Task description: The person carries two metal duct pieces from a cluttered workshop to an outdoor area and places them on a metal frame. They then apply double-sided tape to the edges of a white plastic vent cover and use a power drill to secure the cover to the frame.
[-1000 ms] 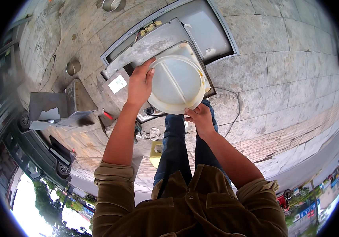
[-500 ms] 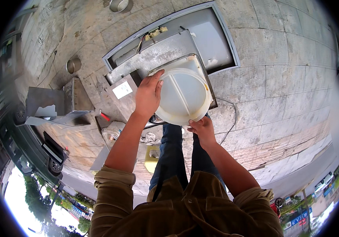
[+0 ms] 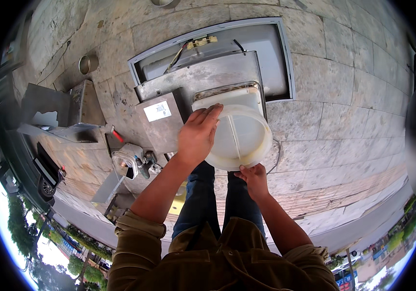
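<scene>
A round, whitish translucent plastic cover [image 3: 247,133] with a raised rim and a straight rib across its middle is held level between my hands. My left hand [image 3: 198,135] grips its left rim, fingers close together. At the near rim, my right hand [image 3: 254,178] pinches the edge between thumb and fingers. Beyond the cover lies a stained metal appliance housing [image 3: 208,68] with a squarish pale, brown-edged part [image 3: 227,94] on it. The cover hides part of this piece. A metal box [image 3: 158,119] with a white label adjoins the housing on the left.
Under the housing is a large grey metal tray [image 3: 293,72], with a yellowish wired connector [image 3: 202,41]. Leftward are a bent sheet-metal box [image 3: 79,109], a round metal tin [image 3: 88,64], a red-handled tool [image 3: 116,135], a clear tub [image 3: 126,160] and a power drill [image 3: 142,167]. Stone paving lies all around.
My view has shifted, so the housing sits lower in it. Both hands and the cover appear lower and further right, and more of the pale squarish part shows. The drill has come into sight.
</scene>
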A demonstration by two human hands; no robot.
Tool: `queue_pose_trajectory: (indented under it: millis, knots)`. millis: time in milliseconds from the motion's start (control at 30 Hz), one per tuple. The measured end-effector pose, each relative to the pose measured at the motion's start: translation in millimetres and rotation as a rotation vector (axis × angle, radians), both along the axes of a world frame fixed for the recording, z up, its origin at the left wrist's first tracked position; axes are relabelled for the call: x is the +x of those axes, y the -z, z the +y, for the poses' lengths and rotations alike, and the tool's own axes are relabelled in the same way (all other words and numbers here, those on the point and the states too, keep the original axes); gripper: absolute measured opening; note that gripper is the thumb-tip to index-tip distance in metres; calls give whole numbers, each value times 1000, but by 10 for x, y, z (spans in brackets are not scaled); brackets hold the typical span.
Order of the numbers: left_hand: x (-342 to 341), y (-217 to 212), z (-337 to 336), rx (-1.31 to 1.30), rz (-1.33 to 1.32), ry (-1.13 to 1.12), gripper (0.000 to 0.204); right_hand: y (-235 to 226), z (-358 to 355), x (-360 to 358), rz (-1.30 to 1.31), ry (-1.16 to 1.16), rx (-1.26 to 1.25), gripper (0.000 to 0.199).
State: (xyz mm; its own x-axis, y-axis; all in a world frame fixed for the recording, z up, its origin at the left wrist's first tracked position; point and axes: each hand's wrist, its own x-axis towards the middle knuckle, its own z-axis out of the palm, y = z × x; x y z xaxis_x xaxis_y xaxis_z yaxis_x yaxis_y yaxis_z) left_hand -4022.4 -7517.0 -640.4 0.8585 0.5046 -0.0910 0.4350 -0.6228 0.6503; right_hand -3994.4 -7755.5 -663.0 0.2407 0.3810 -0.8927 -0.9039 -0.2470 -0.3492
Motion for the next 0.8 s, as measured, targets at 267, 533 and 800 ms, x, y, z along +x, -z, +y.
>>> queue_pose_trajectory:
  millis: [267,533,800]
  knots:
    - [47,115,8,-42,-50,-92,34,-94,146,51,-24,-47,-50,25]
    - [86,226,-98,-19,-131,-279,38,-108,241,60,-60,-51,-72,27]
    - [33,314,-81,7,-141,-327,39,-85,290,66,-96,-105,-106,25]
